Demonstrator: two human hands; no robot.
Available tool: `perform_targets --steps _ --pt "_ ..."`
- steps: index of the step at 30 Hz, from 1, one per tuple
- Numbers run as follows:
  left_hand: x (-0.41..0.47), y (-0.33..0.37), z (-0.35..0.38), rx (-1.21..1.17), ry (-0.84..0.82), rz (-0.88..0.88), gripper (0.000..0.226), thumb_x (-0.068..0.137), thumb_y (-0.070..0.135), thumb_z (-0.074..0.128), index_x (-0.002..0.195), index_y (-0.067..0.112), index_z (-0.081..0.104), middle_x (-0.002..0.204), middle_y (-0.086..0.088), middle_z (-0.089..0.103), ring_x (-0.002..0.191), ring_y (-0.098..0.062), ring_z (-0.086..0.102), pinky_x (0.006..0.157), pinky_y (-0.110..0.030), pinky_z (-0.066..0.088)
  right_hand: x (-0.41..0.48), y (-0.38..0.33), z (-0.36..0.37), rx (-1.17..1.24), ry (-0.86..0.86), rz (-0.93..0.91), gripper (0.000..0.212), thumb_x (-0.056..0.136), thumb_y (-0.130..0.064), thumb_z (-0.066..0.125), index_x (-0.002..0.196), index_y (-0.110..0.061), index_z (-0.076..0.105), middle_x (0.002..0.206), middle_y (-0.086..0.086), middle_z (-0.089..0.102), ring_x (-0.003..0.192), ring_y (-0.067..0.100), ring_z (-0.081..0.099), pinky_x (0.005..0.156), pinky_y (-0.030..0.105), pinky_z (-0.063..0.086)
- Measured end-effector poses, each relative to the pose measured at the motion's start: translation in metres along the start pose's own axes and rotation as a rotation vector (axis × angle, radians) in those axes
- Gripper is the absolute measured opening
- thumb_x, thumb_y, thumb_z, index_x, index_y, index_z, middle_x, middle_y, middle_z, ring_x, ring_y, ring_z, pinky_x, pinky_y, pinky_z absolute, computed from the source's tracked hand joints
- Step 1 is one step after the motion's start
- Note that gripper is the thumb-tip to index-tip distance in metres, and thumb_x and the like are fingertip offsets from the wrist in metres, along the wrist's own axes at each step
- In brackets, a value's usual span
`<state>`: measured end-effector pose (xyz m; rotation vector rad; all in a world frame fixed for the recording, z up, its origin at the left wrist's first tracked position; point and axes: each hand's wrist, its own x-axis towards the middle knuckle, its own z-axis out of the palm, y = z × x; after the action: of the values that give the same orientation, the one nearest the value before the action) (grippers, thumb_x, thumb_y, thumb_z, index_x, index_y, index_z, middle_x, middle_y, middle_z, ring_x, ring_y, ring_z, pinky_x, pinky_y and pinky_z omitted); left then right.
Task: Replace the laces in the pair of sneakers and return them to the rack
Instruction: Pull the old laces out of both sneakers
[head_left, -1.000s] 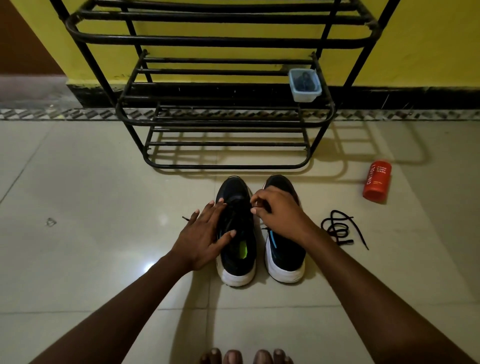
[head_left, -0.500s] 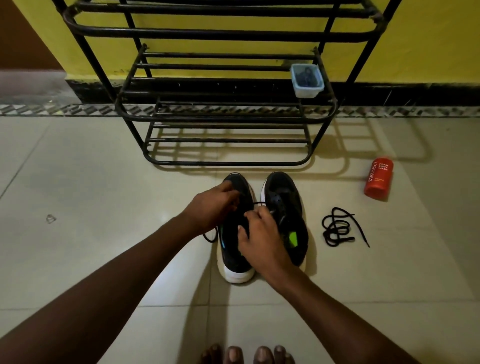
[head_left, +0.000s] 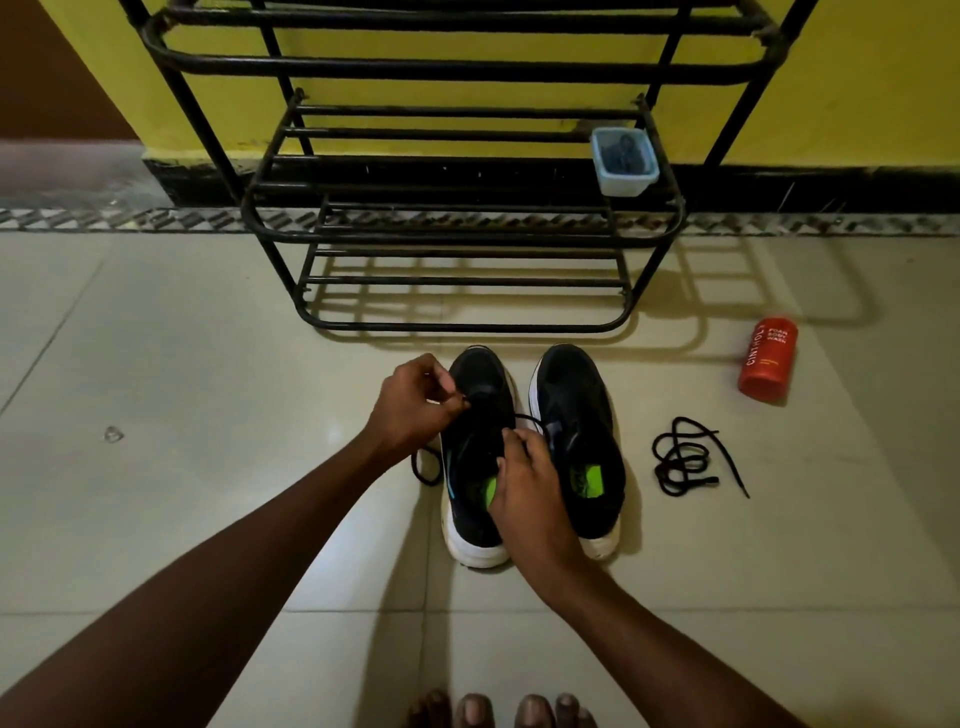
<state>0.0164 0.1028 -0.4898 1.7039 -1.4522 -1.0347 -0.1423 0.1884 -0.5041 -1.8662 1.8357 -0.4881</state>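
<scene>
Now, step: lacing the left sneaker (head_left: 480, 384), down nr the toe-end eyelets; early in the job, by my read.
Left hand (head_left: 415, 400): fingers curled, grip pinching 1 end of the black lace (head_left: 423, 470) right by the toe, on the shoe's outer side.
Right hand (head_left: 527, 486): over the tongue, grip pinched on the other run of that lace, which arcs across toward the right sneaker (head_left: 576, 410).
Slack: 1 loop trails on the floor (head_left: 208, 467), left of the shoe.
Pair: side by side, toes to the rack (head_left: 457, 236), heels to the person; can't tell if the right 1 has any lace in it.
2nd lace (head_left: 685, 457): heaped on the floor, right of the pair, apart from them.
Rack: straight ahead vs the yellow wall; small blue tub (head_left: 625, 162) at the right end of 1 shelf.
Orange bottle (head_left: 768, 364): on the floor, far right.
Next move: prob. even up the 2 ends, then feed 1 tip thru the next eyelet and draw it snug w/o twisting.
Left to do: remaining eyelets, the other shoe, then both onto the rack.
</scene>
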Motion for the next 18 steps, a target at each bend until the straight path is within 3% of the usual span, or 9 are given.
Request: perform_targets --steps 2,5,6,9,10,12,15,16,18 --pt "0.001 0.001 -0.005 0.046 -0.142 0.090 0.020 0.080 0.011 0.082 0.090 0.019 0.066 0.081 0.001 0.074 0.079 -0.007 0.070 0.072 -0.017 0.053 0.000 0.000 0.000 0.001 0.000 -0.004 0.050 0.098 -0.004 0.055 0.147 -0.003 0.046 0.151 0.012 0.041 0.137 0.028 0.047 0.115 0.029 0.035" --pt "0.005 0.003 -0.007 0.325 -0.259 0.294 0.010 0.084 0.017 0.080 0.093 0.020 0.078 0.086 0.005 0.074 0.079 -0.007 0.065 0.066 -0.005 0.040 -0.001 0.000 0.001 -0.005 0.012 -0.006 0.049 0.098 -0.004 0.054 0.147 -0.003 0.047 0.151 0.012 0.042 0.136 0.029 0.048 0.114 0.029 0.036" --pt "0.006 0.005 -0.005 0.383 -0.264 0.334 0.007 0.086 0.015 0.077 0.092 0.017 0.079 0.087 0.004 0.073 0.081 -0.010 0.063 0.067 -0.007 0.040 -0.001 0.001 0.002 -0.006 0.023 -0.006 0.048 0.098 -0.003 0.055 0.145 -0.002 0.048 0.150 0.012 0.043 0.134 0.030 0.050 0.112 0.030 0.038" --pt "0.011 0.007 0.001 0.540 -0.155 0.324 0.012 0.089 0.007 0.066 0.090 0.017 0.073 0.094 -0.004 0.068 0.092 -0.021 0.059 0.074 -0.034 0.050 -0.001 0.002 0.004 0.002 0.035 -0.001 0.047 0.097 0.000 0.056 0.144 -0.001 0.050 0.149 0.014 0.046 0.134 0.032 0.050 0.113 0.033 0.039" --pt "0.013 0.006 0.002 0.502 -0.094 0.286 0.015 0.090 0.004 0.062 0.089 0.017 0.069 0.094 -0.005 0.067 0.092 -0.021 0.060 0.075 -0.036 0.051 -0.001 0.001 0.004 0.008 0.032 0.003 0.048 0.097 0.000 0.055 0.144 0.000 0.049 0.150 0.014 0.045 0.136 0.031 0.049 0.114 0.032 0.037" --pt "0.016 0.011 0.001 0.234 0.010 0.119 0.016 0.093 -0.001 0.056 0.090 0.013 0.063 0.091 -0.004 0.070 0.085 -0.016 0.063 0.072 -0.029 0.049 -0.002 0.001 0.002 0.015 0.015 -0.001 0.051 0.097 0.000 0.053 0.147 0.000 0.044 0.152 0.015 0.041 0.140 0.029 0.045 0.117 0.029 0.033" --pt "0.021 0.017 -0.007 -0.197 -0.030 -0.163 0.014 0.100 0.001 0.048 0.092 0.004 0.059 0.084 -0.005 0.068 0.068 -0.012 0.054 0.055 -0.022 0.040 -0.004 0.001 0.001 -0.001 -0.005 -0.013 0.054 0.100 -0.002 0.049 0.152 -0.003 0.036 0.157 0.012 0.034 0.145 0.024 0.037 0.121 0.028 0.029" --pt "0.021 0.019 -0.010 -0.232 -0.097 -0.188 0.015 0.101 0.002 0.048 0.090 0.005 0.058 0.081 -0.005 0.065 0.066 -0.012 0.049 0.051 -0.020 0.038 -0.004 0.001 0.000 0.007 -0.007 -0.009 0.054 0.100 -0.002 0.049 0.153 -0.004 0.036 0.158 0.011 0.034 0.146 0.024 0.037 0.121 0.029 0.030" --pt "0.019 0.021 -0.017 -0.070 -0.220 -0.085 0.013 0.099 0.011 0.058 0.089 0.005 0.062 0.079 -0.003 0.063 0.067 -0.010 0.052 0.053 -0.016 0.041 -0.004 0.001 0.000 0.022 -0.001 -0.004 0.054 0.100 -0.002 0.048 0.153 -0.004 0.035 0.158 0.011 0.033 0.145 0.024 0.037 0.121 0.028 0.029"
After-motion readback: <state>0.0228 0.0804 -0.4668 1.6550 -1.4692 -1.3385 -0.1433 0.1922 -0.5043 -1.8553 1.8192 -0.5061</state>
